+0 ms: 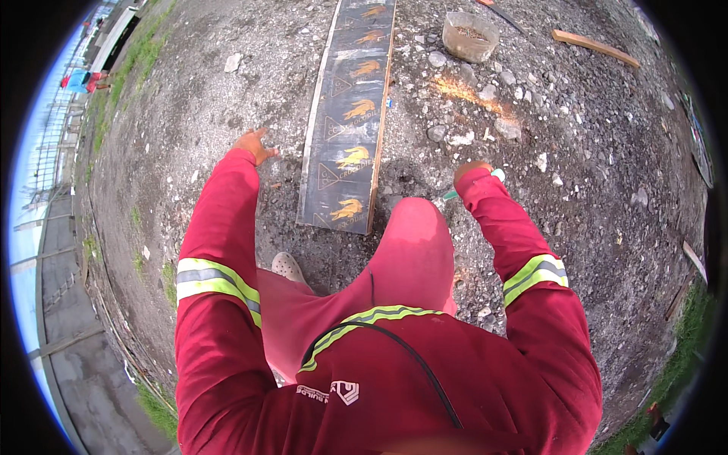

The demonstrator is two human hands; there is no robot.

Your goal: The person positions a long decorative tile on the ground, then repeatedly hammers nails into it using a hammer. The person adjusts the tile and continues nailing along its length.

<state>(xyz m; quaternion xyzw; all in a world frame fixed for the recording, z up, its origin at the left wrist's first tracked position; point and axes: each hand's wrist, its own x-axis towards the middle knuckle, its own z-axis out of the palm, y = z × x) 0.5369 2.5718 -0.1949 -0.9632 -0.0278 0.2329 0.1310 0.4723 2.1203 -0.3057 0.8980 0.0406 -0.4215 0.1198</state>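
Note:
A long dark-faced plywood board [345, 144] with yellow printed figures lies on the gravel in front of me, its near end beside my bent knee. My left hand [256, 145] is off the board's left side, over the ground, its fingers apart and nothing in them. On the other side, right of my knee, my right hand [472, 171] is closed. A slim green and whitish thing [451, 195] sticks out on both sides of that fist; most of it is hidden, so its kind does not show. Neither hand touches the board.
A translucent plastic tub [470, 36] with small brownish bits in it stands right of the board's far part. Beyond it lie a wooden stick [595, 48] and a long thin tool [502, 15]. Loose stones [506, 127] dot the ground. Another person [83, 80] is far left.

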